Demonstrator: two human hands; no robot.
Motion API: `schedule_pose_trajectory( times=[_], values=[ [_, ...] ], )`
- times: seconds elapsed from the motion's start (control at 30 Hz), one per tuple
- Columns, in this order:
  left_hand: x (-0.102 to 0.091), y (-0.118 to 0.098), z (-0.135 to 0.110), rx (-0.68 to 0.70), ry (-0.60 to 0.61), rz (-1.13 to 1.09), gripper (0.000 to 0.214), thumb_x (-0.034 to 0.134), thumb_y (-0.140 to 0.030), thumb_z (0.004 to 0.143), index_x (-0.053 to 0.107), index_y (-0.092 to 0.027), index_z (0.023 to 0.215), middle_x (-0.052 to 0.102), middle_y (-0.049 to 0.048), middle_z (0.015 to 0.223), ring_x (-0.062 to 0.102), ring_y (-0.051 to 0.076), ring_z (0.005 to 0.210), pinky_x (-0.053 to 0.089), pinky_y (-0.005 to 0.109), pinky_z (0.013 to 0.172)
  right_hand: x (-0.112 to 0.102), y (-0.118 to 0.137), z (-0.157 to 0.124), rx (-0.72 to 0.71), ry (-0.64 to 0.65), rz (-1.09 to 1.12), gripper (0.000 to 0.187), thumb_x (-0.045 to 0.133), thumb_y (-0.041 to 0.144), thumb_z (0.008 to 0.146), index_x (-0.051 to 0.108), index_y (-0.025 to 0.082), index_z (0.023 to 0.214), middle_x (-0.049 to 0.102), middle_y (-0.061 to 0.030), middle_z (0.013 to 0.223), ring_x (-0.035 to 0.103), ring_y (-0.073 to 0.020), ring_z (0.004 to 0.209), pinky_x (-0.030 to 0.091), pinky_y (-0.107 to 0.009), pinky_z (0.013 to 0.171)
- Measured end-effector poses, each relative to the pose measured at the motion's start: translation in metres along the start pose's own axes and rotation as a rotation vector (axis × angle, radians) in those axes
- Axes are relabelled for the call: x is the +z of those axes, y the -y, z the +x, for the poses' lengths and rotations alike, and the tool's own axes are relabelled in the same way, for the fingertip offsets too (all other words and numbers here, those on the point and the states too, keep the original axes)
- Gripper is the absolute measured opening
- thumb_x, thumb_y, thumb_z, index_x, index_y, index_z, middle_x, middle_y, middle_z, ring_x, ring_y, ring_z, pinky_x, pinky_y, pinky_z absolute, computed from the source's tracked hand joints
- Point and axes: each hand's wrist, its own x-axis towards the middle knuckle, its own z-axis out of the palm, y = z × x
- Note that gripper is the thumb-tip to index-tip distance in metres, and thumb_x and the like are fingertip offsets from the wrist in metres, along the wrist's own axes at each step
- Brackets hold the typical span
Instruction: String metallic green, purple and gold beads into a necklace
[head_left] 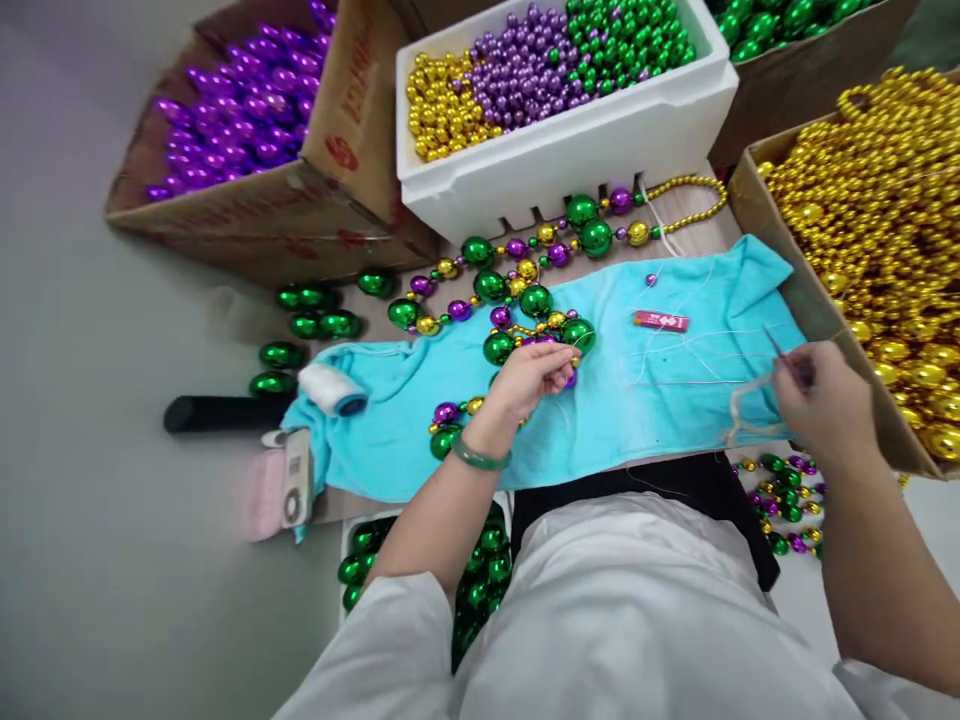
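My left hand (531, 378) is closed in a pinch on a purple bead (570, 379) at the end of a bead string (517, 290) of green, purple and gold beads lying on a turquoise towel (600, 420). A green bangle sits on that wrist. My right hand (821, 400) is closed around a thin needle (776, 350) with pale thread (697, 360) trailing left over the towel. A small red lighter (661, 320) lies on the towel between the hands.
A white foam box (570, 150) holds gold, purple and green beads. Cardboard boxes hold purple beads (240, 100) at left and gold beads (885, 220) at right. A thread spool (334, 390) and a black tube (217, 412) lie at left. Finished strings (784, 490) lie at lower right.
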Motion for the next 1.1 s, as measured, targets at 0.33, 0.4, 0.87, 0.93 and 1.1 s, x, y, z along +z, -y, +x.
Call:
schedule_pose_trajectory(
  times=[0.33, 0.4, 0.87, 0.93, 1.1],
  values=[
    [-0.025, -0.090, 0.004, 0.161, -0.115, 0.318, 0.008, 0.072, -0.022, 0.075, 0.074, -0.015, 0.077, 0.071, 0.0060, 0.083, 0.039, 0.001, 0.044, 0.024, 0.020, 0.041, 0.007, 0.070, 0.010, 0.176, 0.178, 0.947, 0.036, 0.065, 0.046, 0.079, 0.071, 0.019, 0.104, 0.061, -0.0034, 0.071, 0.051, -0.0130, 0.056, 0.038, -0.027, 0.051],
    [-0.022, -0.097, 0.001, 0.196, -0.116, 0.363, 0.010, 0.073, -0.025, 0.074, 0.074, -0.015, 0.077, 0.071, 0.0055, 0.081, 0.040, 0.001, 0.045, 0.026, 0.019, 0.042, 0.019, 0.089, 0.011, 0.290, 0.430, 1.180, 0.041, 0.066, 0.054, 0.077, 0.073, 0.017, 0.094, 0.059, -0.0029, 0.067, 0.044, -0.0101, 0.052, 0.029, -0.023, 0.044],
    [0.005, -0.067, -0.016, 0.274, -0.060, 0.432, 0.018, 0.071, -0.032, 0.074, 0.074, -0.015, 0.081, 0.069, 0.0030, 0.074, 0.040, 0.003, 0.045, 0.030, 0.020, 0.042, 0.050, 0.170, 0.016, 0.643, 0.914, 1.715, 0.027, 0.057, 0.039, 0.085, 0.065, 0.014, 0.077, 0.046, 0.0032, 0.050, 0.027, -0.0052, 0.036, 0.016, -0.021, 0.036],
    [0.008, -0.065, -0.018, 0.257, -0.058, 0.437, 0.017, 0.071, -0.031, 0.074, 0.074, -0.015, 0.079, 0.068, 0.0029, 0.072, 0.040, 0.003, 0.045, 0.029, 0.020, 0.042, 0.049, 0.171, 0.017, 0.647, 0.904, 1.738, 0.026, 0.059, 0.038, 0.084, 0.065, 0.014, 0.077, 0.045, 0.0034, 0.049, 0.028, -0.0055, 0.036, 0.017, -0.022, 0.035],
    [0.012, -0.064, -0.021, 0.256, -0.114, 0.414, 0.017, 0.070, -0.028, 0.074, 0.075, -0.014, 0.081, 0.069, 0.0033, 0.075, 0.041, 0.003, 0.045, 0.029, 0.020, 0.043, 0.051, 0.169, 0.014, 0.667, 0.903, 1.750, 0.027, 0.056, 0.035, 0.087, 0.066, 0.012, 0.077, 0.046, 0.0030, 0.048, 0.030, -0.0052, 0.035, 0.018, -0.020, 0.034]
  ],
)
